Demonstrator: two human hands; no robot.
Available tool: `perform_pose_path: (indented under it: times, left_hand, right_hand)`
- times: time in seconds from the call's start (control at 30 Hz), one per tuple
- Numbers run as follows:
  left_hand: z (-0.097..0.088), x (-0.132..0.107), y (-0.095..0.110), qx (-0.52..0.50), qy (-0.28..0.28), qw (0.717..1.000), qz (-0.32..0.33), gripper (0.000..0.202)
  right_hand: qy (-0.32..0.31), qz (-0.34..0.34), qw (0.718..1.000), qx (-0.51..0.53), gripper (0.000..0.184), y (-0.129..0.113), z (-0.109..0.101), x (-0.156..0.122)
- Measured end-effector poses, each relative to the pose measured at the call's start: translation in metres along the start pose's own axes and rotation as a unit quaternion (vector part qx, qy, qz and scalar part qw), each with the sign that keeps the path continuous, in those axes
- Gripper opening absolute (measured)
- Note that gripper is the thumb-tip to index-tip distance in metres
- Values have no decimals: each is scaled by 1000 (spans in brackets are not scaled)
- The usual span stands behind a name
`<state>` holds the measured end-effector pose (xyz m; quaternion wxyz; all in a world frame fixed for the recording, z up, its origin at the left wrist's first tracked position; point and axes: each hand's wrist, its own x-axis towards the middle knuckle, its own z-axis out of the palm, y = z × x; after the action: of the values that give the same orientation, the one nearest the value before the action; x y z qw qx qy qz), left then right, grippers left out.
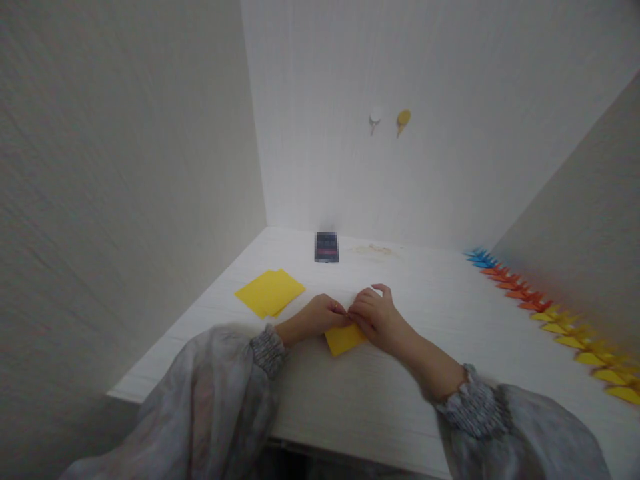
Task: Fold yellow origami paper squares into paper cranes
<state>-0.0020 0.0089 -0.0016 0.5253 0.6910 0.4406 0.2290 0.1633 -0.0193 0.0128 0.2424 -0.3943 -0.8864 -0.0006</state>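
Note:
A yellow sheet of paper (343, 339) lies on the white table (400, 400) between my two hands. My left hand (320, 314) has its fingers curled and pressed down on the sheet's upper left edge. My right hand (375, 317) is also curled, its fingertips pinching the same sheet where the two hands meet. Most of the paper under the fingers is hidden. Both arms wear loose grey sleeves with gathered cuffs.
A small stack of yellow paper squares (270, 292) lies to the left. A dark small box (327, 247) stands near the back wall. A row of folded paper pieces, blue, orange and yellow (550, 313), runs along the right wall. Two small hooks (389, 120) are on the back wall.

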Motion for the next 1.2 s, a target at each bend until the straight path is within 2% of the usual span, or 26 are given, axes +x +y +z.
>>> perform_pose_path:
  times: [0.13, 0.33, 0.43, 0.53, 0.6, 0.67, 0.73, 0.9, 1.0, 1.1, 1.13, 1.2]
  left_hand:
    - [2, 2, 1, -53, 4, 998, -32, 13]
    - [-1, 0, 12, -113, 42, 990, -78, 9]
    - [-3, -3, 19, -123, 56, 986, -94, 7]
    - [-3, -3, 19, -126, 72, 986, -86, 6]
    - [-3, 0, 14, -135, 67, 986, -73, 8]
    - [-2, 2, 9, -139, 43, 987, -61, 11]
    - [-2, 3, 7, -138, 33, 989, -49, 16]
    - [-4, -1, 14, -156, -9, 986, -58, 24]
    - [-8, -2, 16, -173, -30, 983, -55, 24]
    - [-11, 0, 12, -177, -4, 983, -52, 24]
    - [-11, 0, 10, -176, 10, 983, -48, 25]
    - [-11, 1, 8, -183, 29, 982, -35, 29]
  right_hand:
    - [-12, 14, 998, 67, 12, 11, 1, 2]
    - [28, 118, 972, 202, 15, 40, -4, 1]
    - [69, 187, 939, 279, 17, 48, -8, 0]
    - [120, 223, 899, 357, 21, 44, -6, 0]
    - [100, 235, 870, 422, 20, 35, 0, 0]
    - [42, 265, 831, 488, 19, 26, 8, 1]
    - [22, 277, 808, 520, 20, 19, 13, 1]
    - [88, 322, 753, 566, 19, 17, 2, 2]
    - [141, 340, 745, 557, 17, 30, -6, 2]
    - [240, 348, 753, 505, 16, 48, -9, -1]
    - [269, 347, 770, 464, 16, 53, -9, -2]
    - [299, 322, 827, 352, 19, 57, -8, -6]
